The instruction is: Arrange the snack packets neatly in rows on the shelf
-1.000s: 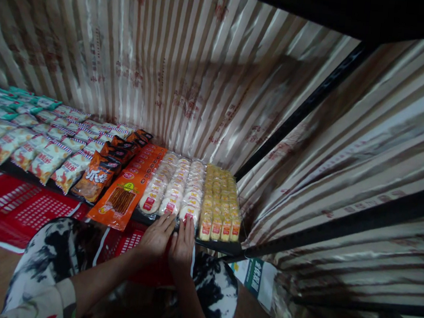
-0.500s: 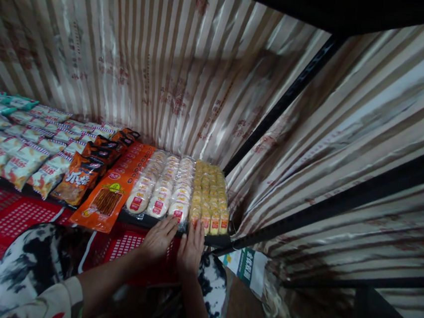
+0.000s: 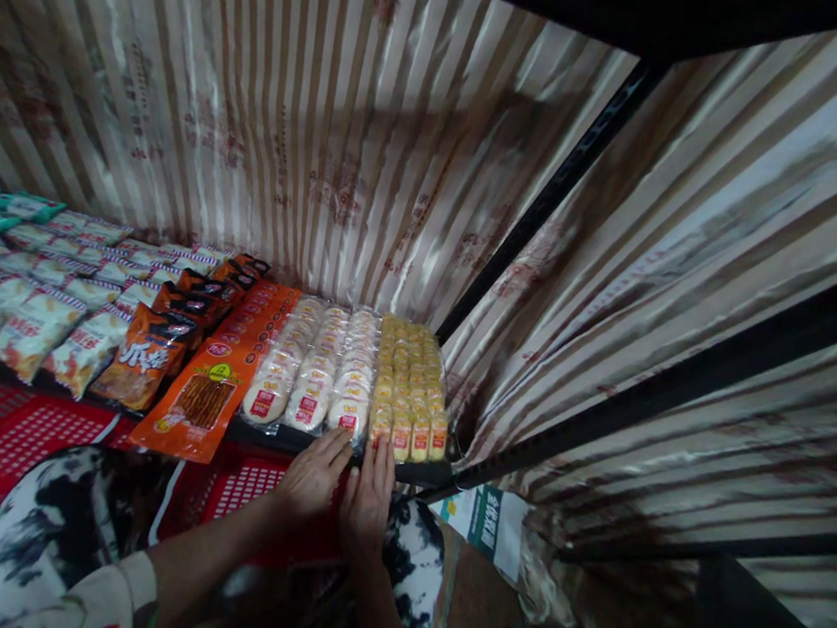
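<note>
My left hand (image 3: pixel 314 474) rests its stretched fingertips at the front of a row of white round wrapped cakes (image 3: pixel 348 411), near the shelf edge. Close beside it, my right hand (image 3: pixel 369 497) lies with straight fingers against the front of the small yellow wrapped snacks (image 3: pixel 411 392). Neither hand is wrapped around anything. Several rows of the white cakes stand to the left of the yellow ones. Left of those lies a long orange snack packet (image 3: pixel 209 383), its front end overhanging the shelf (image 3: pixel 422 472).
Orange-black snack bags (image 3: pixel 144 357) and pale snack bags (image 3: pixel 32 326) fill the shelf's left side, with green packets (image 3: pixel 29 207) behind. Red baskets (image 3: pixel 36 445) stand below. Striped plastic sheeting (image 3: pixel 318 127) hangs behind, and a dark metal post (image 3: pixel 547 208) rises at the right.
The view has shifted slightly, so the shelf goods appear a little further left. My right hand has edged left along the yellow snacks, nearer my left hand, which stays at the white cakes.
</note>
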Motion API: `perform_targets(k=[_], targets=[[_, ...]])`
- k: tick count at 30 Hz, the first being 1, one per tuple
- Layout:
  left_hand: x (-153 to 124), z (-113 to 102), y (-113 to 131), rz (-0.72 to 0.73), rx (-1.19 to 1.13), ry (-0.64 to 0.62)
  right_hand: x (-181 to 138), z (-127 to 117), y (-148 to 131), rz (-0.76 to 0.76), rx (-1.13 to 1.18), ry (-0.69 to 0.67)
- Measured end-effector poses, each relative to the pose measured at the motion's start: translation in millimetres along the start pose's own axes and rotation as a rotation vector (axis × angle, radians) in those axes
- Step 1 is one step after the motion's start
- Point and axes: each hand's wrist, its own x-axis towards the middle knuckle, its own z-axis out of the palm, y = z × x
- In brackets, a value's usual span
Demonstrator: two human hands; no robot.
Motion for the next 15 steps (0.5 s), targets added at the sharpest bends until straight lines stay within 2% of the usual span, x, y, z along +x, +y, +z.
perform_targets(k=[4, 9, 15], targets=[[6.1, -0.1, 12.9, 0.029, -0.075, 0.007, 3.1, -6.4, 5.3, 0.025, 0.034, 0.041], [15.7, 1.7, 25.1, 0.048, -0.111, -0.065, 13.4, -17.3, 23.4, 0.185, -0.021, 0.100], [23.8, 5.8, 32.4, 0.048, -0.087, -0.092, 12.5, -14.2, 38.9, 0.192, 0.006, -0.009]])
